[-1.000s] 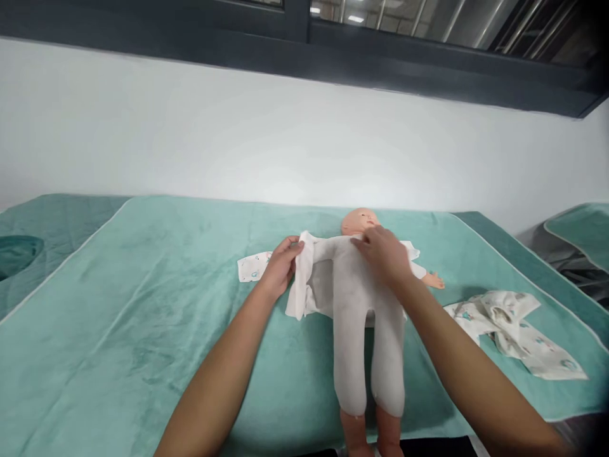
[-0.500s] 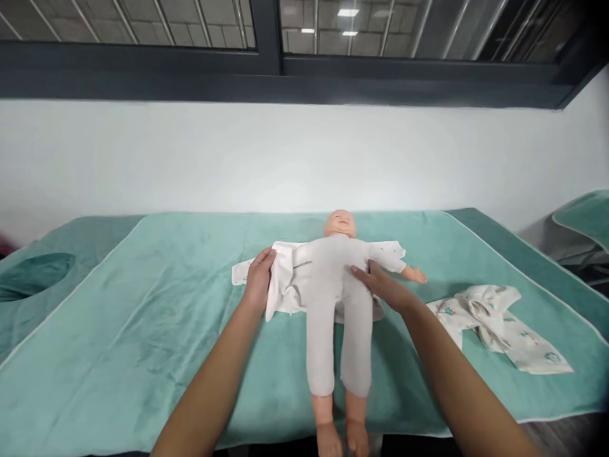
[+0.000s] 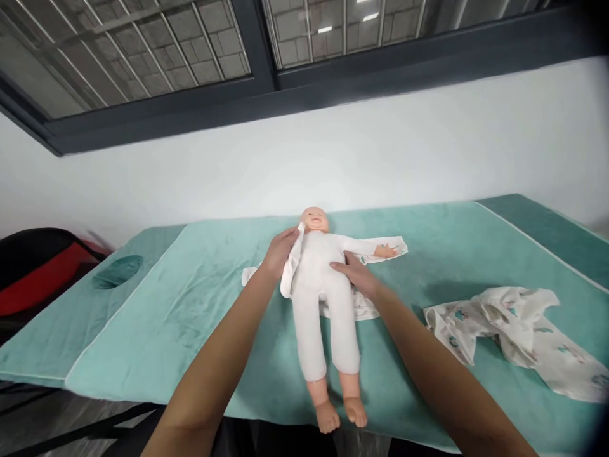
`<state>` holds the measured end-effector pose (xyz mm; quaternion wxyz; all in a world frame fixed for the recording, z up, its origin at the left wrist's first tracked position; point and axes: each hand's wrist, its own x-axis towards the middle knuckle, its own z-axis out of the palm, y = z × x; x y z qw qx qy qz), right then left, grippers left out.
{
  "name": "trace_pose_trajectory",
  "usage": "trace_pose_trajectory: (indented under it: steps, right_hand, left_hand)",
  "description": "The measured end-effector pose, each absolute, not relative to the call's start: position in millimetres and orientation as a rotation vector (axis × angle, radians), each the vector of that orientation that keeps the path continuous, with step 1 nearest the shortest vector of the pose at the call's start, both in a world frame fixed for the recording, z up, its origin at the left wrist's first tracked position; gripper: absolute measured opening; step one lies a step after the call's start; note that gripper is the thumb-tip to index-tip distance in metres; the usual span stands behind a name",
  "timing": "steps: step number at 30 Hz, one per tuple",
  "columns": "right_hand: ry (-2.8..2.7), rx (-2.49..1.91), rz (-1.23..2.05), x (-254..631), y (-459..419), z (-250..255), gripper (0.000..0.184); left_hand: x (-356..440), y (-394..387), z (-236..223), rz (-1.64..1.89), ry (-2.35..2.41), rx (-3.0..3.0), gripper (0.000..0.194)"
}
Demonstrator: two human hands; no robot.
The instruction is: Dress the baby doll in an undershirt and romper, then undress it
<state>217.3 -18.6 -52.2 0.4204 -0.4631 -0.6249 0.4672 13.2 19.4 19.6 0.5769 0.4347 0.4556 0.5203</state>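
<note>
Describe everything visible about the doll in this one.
The doll has a bald, plastic-looking head, bare feet and a white, cloth-like body. It lies face up on the green cover, head toward the wall, one arm outstretched. A white printed garment lies partly beneath; the right hand touches its torso.

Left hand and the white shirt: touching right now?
Touching. The head view shows the left hand pinching the white shirt at its raised edge, beside the doll.
</note>
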Motion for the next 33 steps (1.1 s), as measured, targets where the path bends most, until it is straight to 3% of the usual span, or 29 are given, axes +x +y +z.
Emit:
trace_pose_trajectory:
  steps: [3,8,13,18,25,33]
  right_hand:
    - [-1.348,-1.066,1.411,217.3,-18.0,-60.4,0.052]
    - [-1.276,-0.974,1.519,220.4,-17.6,-61.3,0.052]
    - [-1.237,-0.976,1.56,220.7,-14.1,-64.7,0.05]
    - [-1.22,-0.959,1.57,220.6,-15.0,-65.2,0.048]
    - [-1.072,-0.942,1.778,224.4,-20.9,-54.3,0.055]
    - [-0.982,-0.865,1.749,221.1,-26.7,-61.3,0.052]
  left_hand:
    - [17.2,-9.3,31.0,1.047,1.105,1.056,0.048]
    - [19.0,-87.9,41.8,0.884,1.147,1.175,0.052]
    - [-12.0,-139.0,-6.3,1.24,1.538,1.414,0.042]
    - [-24.9,-141.6,-56.5,1.166,1.677,1.647,0.051]
    - [1.3,-127.6,-67.8,1.305,1.692,1.364,0.021]
    - [6.7,-179.7,-69.6,1.321,1.909,1.594,0.01]
